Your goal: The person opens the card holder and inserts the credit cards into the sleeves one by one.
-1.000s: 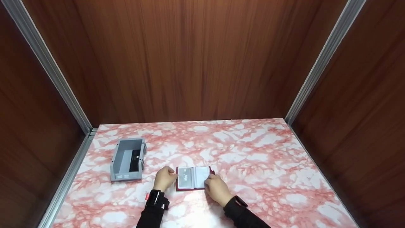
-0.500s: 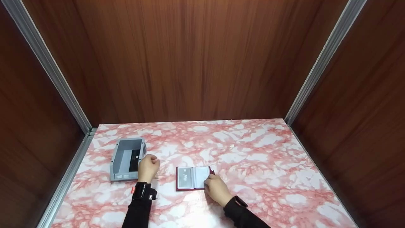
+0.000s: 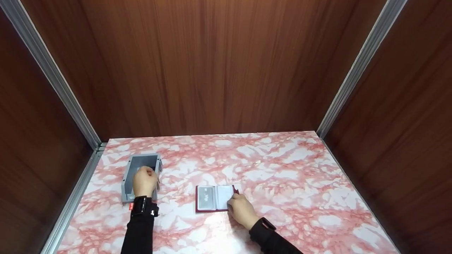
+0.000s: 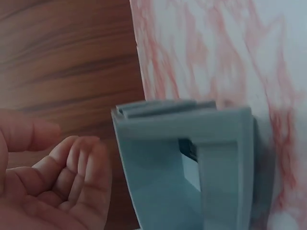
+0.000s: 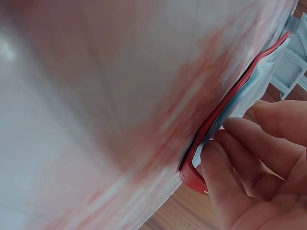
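Note:
A red card holder (image 3: 196, 208) lies spread on the table, its clear sleeves facing up. In the left sleeve sits a grey card (image 3: 206, 198) with light lettering. My right hand (image 3: 242, 211) rests its fingertips on the right-hand page at the near corner; the right wrist view has the thumb (image 5: 283, 120) standing apart from them. Over the grey bin (image 3: 128, 176) on the left hovers my left hand (image 3: 144, 181), fingers loosely curled with nothing between them. Down in the bin a black and white item (image 4: 191, 163) shows in part, the rest hidden by the bin wall.
The red and white marbled table (image 3: 282, 176) carries the bin and the card holder. Brown wood-grain panels (image 3: 219, 70) rise at the back and both sides, with metal rails (image 3: 339, 91) along the corners.
My left hand has left the card holder's left edge and travelled left to above the grey bin. My right hand and the card holder have stayed in place.

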A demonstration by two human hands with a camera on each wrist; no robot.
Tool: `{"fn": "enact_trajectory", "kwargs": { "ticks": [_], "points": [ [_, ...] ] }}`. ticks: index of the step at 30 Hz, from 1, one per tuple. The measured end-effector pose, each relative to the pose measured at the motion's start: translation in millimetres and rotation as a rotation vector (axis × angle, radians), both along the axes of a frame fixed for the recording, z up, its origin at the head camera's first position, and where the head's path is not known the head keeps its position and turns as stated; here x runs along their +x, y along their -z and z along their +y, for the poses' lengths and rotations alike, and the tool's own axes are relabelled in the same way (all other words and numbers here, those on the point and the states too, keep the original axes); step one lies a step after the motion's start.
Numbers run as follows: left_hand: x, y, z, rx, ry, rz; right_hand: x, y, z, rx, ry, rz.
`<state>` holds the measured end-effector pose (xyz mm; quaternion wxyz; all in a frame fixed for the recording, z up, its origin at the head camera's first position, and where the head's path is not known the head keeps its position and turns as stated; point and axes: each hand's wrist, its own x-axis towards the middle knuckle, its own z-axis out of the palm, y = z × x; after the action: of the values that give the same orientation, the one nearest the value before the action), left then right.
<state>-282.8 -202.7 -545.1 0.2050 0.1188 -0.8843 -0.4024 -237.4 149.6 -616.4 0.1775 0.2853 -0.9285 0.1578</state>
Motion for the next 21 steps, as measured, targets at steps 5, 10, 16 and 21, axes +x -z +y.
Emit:
{"fn": "enact_trajectory", "kwargs": {
  "ticks": [5, 10, 16, 21],
  "points": [
    [-1.2, 6.4, -13, -0.04, -0.051, -0.07, -0.4, 0.5, 0, 0.013, -0.003, 0.006],
    [-2.8, 18.0, -20, -0.067, -0.054, -0.121, -0.6, 1.1, 0, 0.018, -0.002, 0.012],
    [-7.1, 31.0, -25, -0.067, -0.026, -0.185, -0.7, 0.4, 0, 0.021, 0.007, 0.001],
    [-11.1, 38.0, -27, -0.069, -0.027, -0.216, -0.9, 0.7, 1, 0.023, 0.003, 0.013]
  ]
}}
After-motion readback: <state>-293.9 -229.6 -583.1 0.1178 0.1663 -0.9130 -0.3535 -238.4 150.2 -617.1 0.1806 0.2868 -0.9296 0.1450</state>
